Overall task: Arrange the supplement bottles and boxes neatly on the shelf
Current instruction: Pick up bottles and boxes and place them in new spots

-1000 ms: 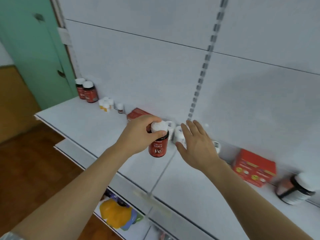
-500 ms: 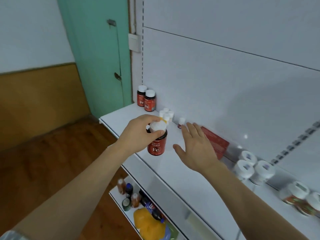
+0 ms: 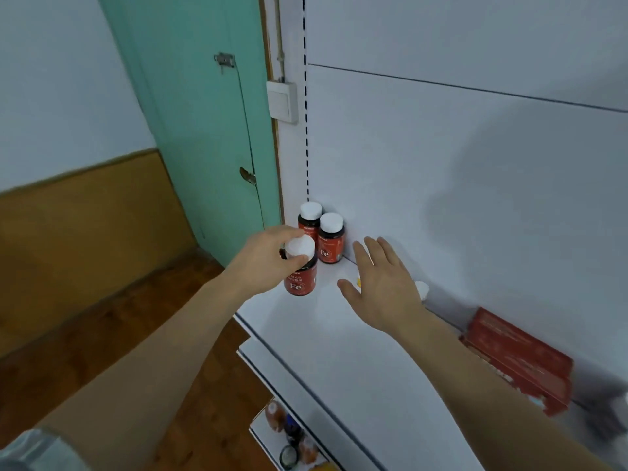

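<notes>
Beyond the left hand [image 3: 268, 261], two white-capped red bottles [image 3: 322, 234] are standing. That hand is gripping a matching red "Fe" bottle [image 3: 300, 271] by its cap. Beside it, the right hand [image 3: 382, 283] is hovering with fingers spread, holding nothing.

held Fe bottle [image 3: 301, 273]: red, white cap, upright, at left end of white shelf [image 3: 339, 334] | two same Fe bottles [image 3: 323, 232]: upright, in back corner, touching | red boxes [image 3: 520, 355]: lying flat, right, near back wall

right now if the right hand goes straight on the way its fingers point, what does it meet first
Probably the shelf's white back panel. The open right hand points up and slightly left, passing right of the two Fe bottles; depth is unclear.
</notes>
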The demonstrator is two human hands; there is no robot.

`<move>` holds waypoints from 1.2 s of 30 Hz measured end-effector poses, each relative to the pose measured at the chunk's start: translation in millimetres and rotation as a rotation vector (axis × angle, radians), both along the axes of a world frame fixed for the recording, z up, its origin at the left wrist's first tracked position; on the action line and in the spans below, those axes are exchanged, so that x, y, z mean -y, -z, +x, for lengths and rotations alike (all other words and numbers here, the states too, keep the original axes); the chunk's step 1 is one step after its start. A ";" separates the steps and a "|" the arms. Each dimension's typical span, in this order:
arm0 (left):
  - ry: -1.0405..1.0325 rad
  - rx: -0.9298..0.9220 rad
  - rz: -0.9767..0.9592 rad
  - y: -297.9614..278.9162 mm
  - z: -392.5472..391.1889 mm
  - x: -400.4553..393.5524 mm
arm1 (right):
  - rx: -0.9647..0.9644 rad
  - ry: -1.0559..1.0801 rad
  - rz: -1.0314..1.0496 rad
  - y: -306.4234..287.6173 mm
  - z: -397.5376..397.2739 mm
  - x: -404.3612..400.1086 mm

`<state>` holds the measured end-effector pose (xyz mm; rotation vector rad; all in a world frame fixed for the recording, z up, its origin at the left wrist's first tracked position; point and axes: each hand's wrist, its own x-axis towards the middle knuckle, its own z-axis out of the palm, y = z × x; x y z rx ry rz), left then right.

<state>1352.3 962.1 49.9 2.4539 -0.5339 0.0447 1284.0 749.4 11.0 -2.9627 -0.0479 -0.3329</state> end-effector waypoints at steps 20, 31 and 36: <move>0.516 -0.006 -0.030 50.5 190.3 -31.2 | -0.094 0.496 0.038 10.5 75.8 -93.7; 0.576 0.040 -0.031 57.0 201.2 -30.7 | -0.115 0.596 0.026 11.3 80.4 -110.7; 0.585 0.068 -0.035 59.2 200.5 -29.9 | -0.140 0.610 0.028 14.9 78.6 -114.0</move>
